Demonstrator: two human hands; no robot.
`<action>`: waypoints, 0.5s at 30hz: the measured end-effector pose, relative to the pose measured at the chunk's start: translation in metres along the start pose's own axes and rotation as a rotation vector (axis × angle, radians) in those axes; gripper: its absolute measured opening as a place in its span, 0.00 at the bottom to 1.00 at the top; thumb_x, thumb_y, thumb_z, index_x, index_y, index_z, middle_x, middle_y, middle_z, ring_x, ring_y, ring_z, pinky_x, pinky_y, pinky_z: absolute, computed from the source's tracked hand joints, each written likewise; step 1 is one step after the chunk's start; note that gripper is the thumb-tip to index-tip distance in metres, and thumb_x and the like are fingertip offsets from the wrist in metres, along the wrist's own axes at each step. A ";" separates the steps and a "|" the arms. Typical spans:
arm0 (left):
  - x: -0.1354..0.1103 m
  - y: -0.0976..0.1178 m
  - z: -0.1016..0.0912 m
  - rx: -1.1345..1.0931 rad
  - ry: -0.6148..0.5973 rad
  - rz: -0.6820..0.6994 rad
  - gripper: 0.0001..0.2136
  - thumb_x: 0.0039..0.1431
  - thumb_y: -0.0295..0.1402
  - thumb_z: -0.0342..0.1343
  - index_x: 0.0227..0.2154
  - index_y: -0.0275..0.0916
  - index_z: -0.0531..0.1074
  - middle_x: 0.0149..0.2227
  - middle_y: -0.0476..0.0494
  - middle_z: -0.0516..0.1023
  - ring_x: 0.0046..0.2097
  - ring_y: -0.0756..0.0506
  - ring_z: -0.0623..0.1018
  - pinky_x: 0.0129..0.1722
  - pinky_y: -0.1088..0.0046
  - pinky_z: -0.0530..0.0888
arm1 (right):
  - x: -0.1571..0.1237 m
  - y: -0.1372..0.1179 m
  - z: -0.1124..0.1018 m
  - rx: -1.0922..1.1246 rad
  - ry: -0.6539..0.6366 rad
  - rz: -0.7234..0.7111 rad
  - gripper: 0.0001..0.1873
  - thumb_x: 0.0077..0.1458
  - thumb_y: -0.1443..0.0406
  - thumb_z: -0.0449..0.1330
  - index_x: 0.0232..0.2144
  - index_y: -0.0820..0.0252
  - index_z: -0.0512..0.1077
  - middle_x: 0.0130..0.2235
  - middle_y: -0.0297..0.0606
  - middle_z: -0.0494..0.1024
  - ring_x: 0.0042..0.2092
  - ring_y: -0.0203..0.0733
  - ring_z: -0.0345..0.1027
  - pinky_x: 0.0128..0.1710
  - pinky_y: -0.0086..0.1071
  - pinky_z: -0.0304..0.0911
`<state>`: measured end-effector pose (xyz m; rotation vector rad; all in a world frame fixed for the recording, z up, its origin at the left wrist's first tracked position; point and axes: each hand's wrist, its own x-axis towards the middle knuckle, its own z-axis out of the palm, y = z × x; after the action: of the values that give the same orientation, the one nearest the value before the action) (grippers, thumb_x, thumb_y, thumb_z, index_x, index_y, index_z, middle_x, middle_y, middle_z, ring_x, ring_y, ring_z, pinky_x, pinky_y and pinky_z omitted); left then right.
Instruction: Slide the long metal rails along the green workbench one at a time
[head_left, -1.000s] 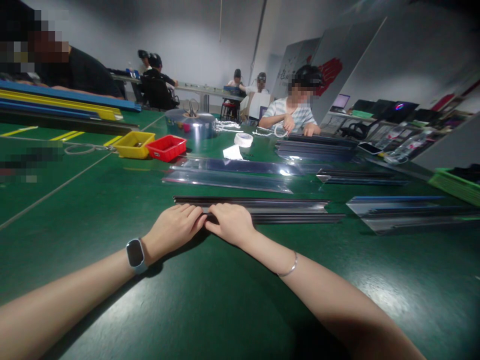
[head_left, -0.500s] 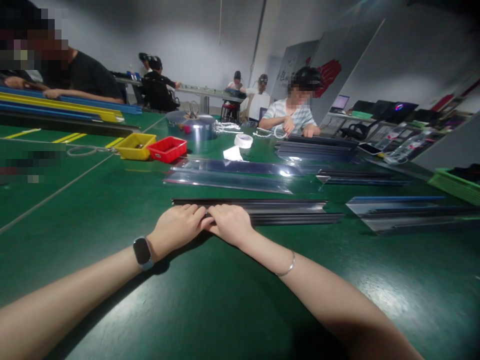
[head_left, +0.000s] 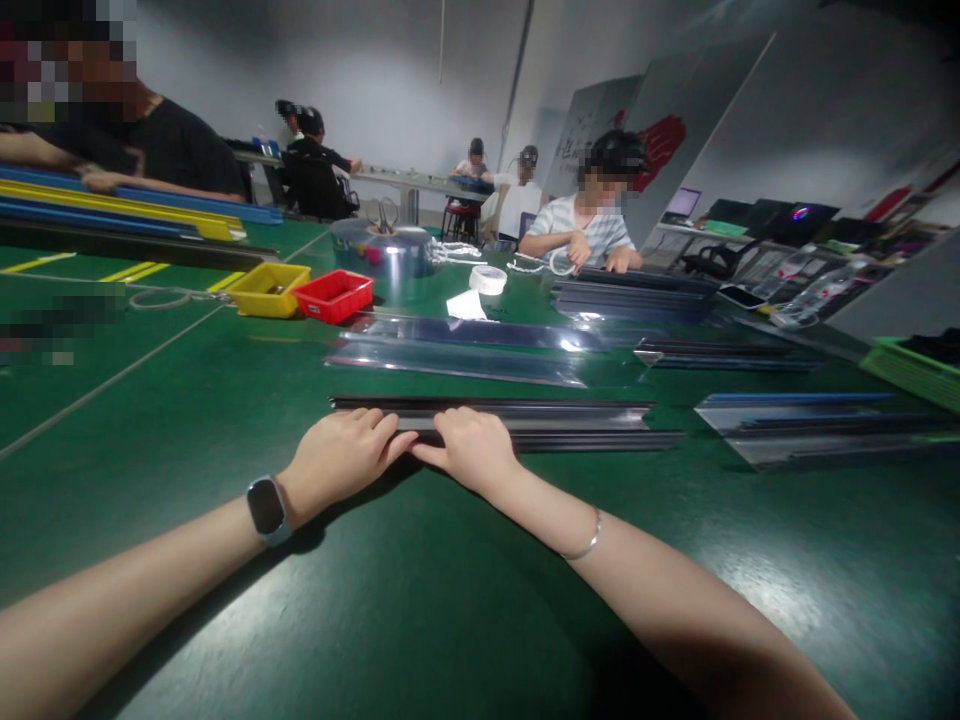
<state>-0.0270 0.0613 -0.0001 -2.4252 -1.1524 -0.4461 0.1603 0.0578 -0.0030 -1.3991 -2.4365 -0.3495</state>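
My left hand [head_left: 337, 458] and right hand [head_left: 476, 450] grasped a long black-edged strip [head_left: 577, 415], lying crosswise at twelve o'clock on the green table [head_left: 420, 600]. Fingers lay over it, thumbs close together at the near edge, probably to press it evenly without sliding. Clear sheets [head_left: 457, 362] lay just beyond; a red tray [head_left: 341, 306] sat toward eleven o'clock, likely for easy reach.

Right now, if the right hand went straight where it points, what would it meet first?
Beyond the black strip it holds, the right hand probably meets a clear plastic strip; depth is unclear.
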 end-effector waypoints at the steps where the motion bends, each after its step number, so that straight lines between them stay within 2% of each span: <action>1: 0.000 0.000 0.000 0.001 0.002 0.002 0.16 0.57 0.42 0.42 0.24 0.38 0.66 0.24 0.44 0.71 0.29 0.47 0.71 0.28 0.72 0.64 | 0.001 0.000 -0.001 0.000 -0.021 -0.003 0.25 0.53 0.48 0.44 0.27 0.62 0.68 0.30 0.39 0.73 0.34 0.39 0.65 0.30 0.28 0.52; 6: -0.001 0.000 0.001 -0.014 0.016 0.001 0.16 0.57 0.42 0.42 0.24 0.38 0.66 0.24 0.44 0.71 0.28 0.47 0.71 0.27 0.72 0.64 | 0.005 0.001 -0.004 -0.004 -0.092 -0.037 0.26 0.52 0.47 0.44 0.28 0.63 0.68 0.30 0.42 0.73 0.34 0.40 0.67 0.31 0.29 0.54; 15: 0.000 0.000 0.001 -0.064 0.062 -0.011 0.16 0.56 0.42 0.42 0.23 0.38 0.66 0.23 0.45 0.70 0.28 0.48 0.71 0.27 0.73 0.63 | 0.003 0.001 -0.004 0.012 -0.078 -0.047 0.27 0.54 0.47 0.41 0.29 0.62 0.68 0.30 0.41 0.73 0.34 0.39 0.66 0.30 0.28 0.53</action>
<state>-0.0270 0.0618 -0.0015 -2.4419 -1.1417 -0.5654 0.1599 0.0591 0.0016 -1.3767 -2.5336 -0.2958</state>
